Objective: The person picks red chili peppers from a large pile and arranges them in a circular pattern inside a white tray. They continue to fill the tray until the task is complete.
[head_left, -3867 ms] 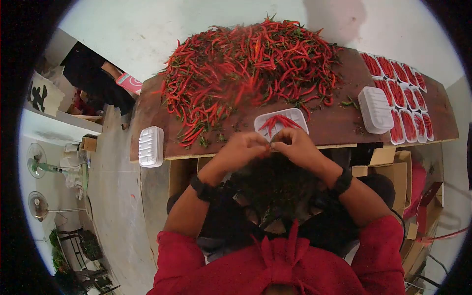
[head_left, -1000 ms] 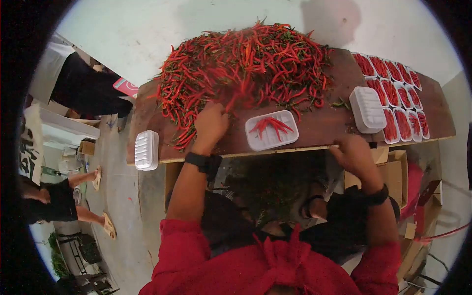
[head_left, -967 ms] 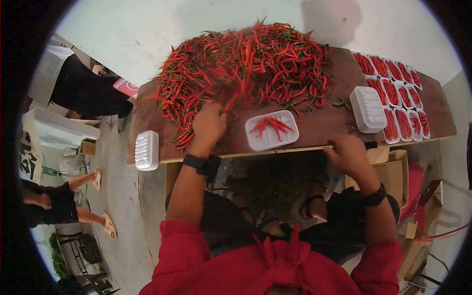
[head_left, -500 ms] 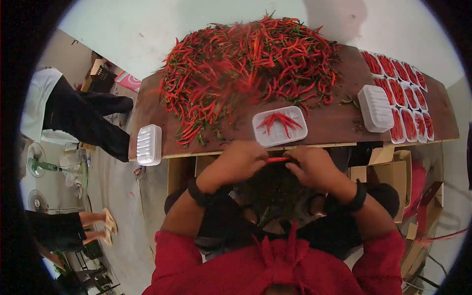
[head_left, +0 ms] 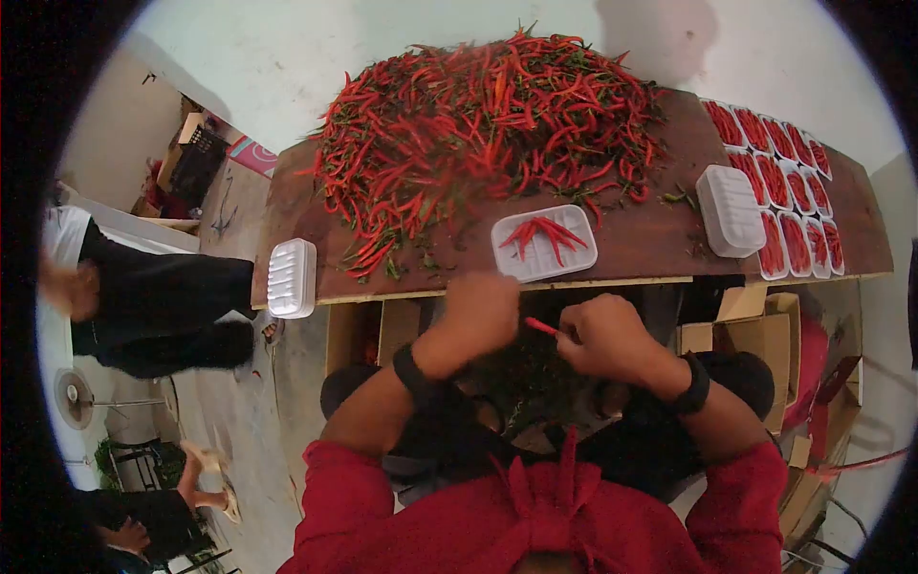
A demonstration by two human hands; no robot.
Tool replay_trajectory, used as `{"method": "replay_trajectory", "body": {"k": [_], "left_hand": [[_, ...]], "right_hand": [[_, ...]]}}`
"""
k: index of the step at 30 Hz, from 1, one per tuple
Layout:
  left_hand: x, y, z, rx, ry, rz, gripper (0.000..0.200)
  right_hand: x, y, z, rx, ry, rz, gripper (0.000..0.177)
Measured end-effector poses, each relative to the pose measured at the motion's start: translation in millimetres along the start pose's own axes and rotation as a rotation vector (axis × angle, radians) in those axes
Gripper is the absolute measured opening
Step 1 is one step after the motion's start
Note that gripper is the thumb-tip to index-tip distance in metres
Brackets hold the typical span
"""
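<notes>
My right hand is closed on a red chili pepper, whose end points left past the fingers. Left of the pepper and apart from it is my left hand, its fingers blurred and mostly turned away from view. Both hands are in front of the table's near edge, above my lap. Just beyond them, a white tray on the table holds several red chilies. Behind it spreads a large heap of red chilies with green stems.
Upturned stacks of white trays stand left and right on the brown table. Rows of filled trays lie at the right end. Cardboard boxes sit below on the right. Two people are on the left.
My left hand has moved left, away from the chili, which stays in my right hand and is now tilted. The people at the left have shifted position.
</notes>
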State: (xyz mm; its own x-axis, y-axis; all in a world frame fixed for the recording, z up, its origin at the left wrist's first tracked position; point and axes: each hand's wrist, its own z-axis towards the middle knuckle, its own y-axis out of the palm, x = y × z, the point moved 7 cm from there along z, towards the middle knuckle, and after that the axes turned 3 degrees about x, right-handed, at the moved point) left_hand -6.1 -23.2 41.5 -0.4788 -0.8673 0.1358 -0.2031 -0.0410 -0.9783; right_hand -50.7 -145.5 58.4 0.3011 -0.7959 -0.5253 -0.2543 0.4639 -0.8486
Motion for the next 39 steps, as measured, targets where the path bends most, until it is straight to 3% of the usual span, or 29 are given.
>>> {"method": "replay_trajectory", "body": {"k": [1, 3, 7, 9, 12, 18, 24, 27, 31, 36, 39], "left_hand": [[-3, -2, 1, 0.0, 0.0, 0.0, 0.018], [2, 5, -2, -0.225, 0.212, -0.099, 0.025], [13, 9, -5, -0.323, 0.241, -0.407, 0.027], [3, 10, 4, -0.136, -0.019, -1.007, 0.026], [3, 6, 7, -0.163, -0.142, -1.169, 0.019], [-4, 22, 18, -0.069, -0.181, -1.385, 0.017], [-22, 6, 37, 0.106, -0.296, -1.257, 0.023], [-35, -4, 51, 0.25, -0.274, -1.021, 0.031], [-33, -9, 61, 0.289, -0.265, -0.925, 0.037], [-29, -8, 69, 0.306, -0.186, -0.617, 0.03], [-26, -9, 69, 0.349, -0.144, -0.595, 0.027]], "right_hand": [[1, -2, -1, 0.0, -0.001, 0.0, 0.016], [9, -13, -6, 0.094, 0.075, 0.125, 0.017], [25, -24, -6, 0.153, 0.18, 0.192, 0.018], [30, -19, -4, 0.218, 0.131, 0.331, 0.019], [36, -3, 4, 0.165, 0.11, 0.606, 0.021], [42, 18, 14, 0.089, 0.209, 0.644, 0.022], [36, -15, 17, 0.346, 0.141, 0.145, 0.016], [43, -26, 19, 0.431, 0.139, 0.149, 0.017], [54, -28, 26, 0.414, 0.189, 0.175, 0.019], [54, -22, 36, 0.41, 0.117, -0.028, 0.028], [53, -18, 41, 0.378, 0.125, -0.059, 0.03]]}}
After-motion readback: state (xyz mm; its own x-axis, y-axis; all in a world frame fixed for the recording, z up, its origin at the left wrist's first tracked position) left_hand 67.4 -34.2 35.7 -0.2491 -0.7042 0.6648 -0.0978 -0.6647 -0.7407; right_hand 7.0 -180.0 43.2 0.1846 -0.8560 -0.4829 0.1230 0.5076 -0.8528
